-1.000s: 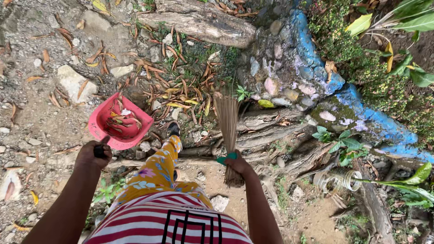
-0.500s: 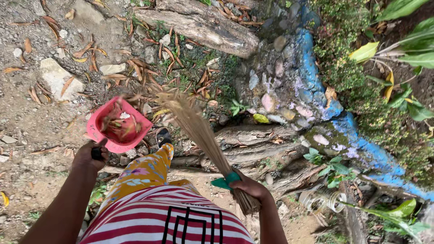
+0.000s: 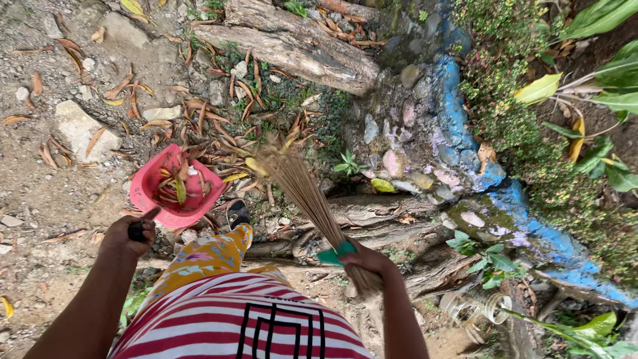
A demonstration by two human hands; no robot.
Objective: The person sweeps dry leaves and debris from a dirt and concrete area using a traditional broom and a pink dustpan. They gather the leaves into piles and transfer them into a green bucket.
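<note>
My left hand (image 3: 127, 236) grips the black handle of a red dustpan (image 3: 151, 199) that holds dry leaves and sits tilted on the dirt. My right hand (image 3: 367, 260) is closed around a stick broom (image 3: 302, 189) bound with a green band; its bristles slant up and left and are spread over a heap of dry brown leaves (image 3: 219, 136) just right of the dustpan. My foot in a sandal (image 3: 236, 214) stands between the pan and the broom. My striped shirt and yellow patterned trousers fill the bottom centre.
Thick tree roots (image 3: 372, 216) run across the ground under my right hand. A log (image 3: 292, 50) lies at the top. A blue-painted stone border (image 3: 458, 126) curves down the right, with green plants beyond. A pale rock (image 3: 78, 126) sits at left. Clear plastic bottles (image 3: 475, 307) lie bottom right.
The broom has swung from upright in front of me to slanting left, its bristles now on the leaf heap by the dustpan. The dustpan has barely shifted relative to the ground.
</note>
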